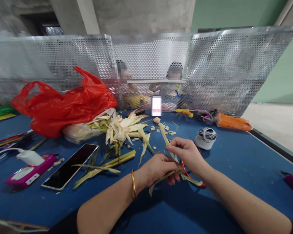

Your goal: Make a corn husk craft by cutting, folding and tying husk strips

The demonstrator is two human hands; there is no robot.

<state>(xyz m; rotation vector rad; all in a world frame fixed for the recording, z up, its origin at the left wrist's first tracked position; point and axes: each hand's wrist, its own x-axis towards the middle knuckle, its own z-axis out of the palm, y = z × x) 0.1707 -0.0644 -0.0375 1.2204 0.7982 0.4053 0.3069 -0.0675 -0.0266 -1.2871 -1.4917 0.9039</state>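
Near the front middle of the blue table (236,169), two bare hands are at work on one bundle of pale green dried husk (163,134). The left hand (160,167) has its fingers closed around the lower part of the bundle, where loose strips cross beneath. The right hand (185,152) has thumb and forefinger drawn narrow on the bundle's stem, above the left hand. The stem points away from the wearer and ends in a cream knotted head.

Edges and room: a dark edge (278,148) runs along the table's right side. Blue surface shows between it and the right forearm, and also in front of the left hand. Perforated silver metal panels (146,55) stand at the far side. Loose cream husks (123,126) crowd the area left of the hands.

Count: one round ball of grey and white string (205,139), just beyond the right hand; one red curved item (185,169), partly hidden by that hand; one black-screened phone (72,165); one magenta power strip (29,172) bearing one white plug (31,157); one crumpled red plastic bag (70,104); one orange packet (233,122). Two persons are visible behind the panels.
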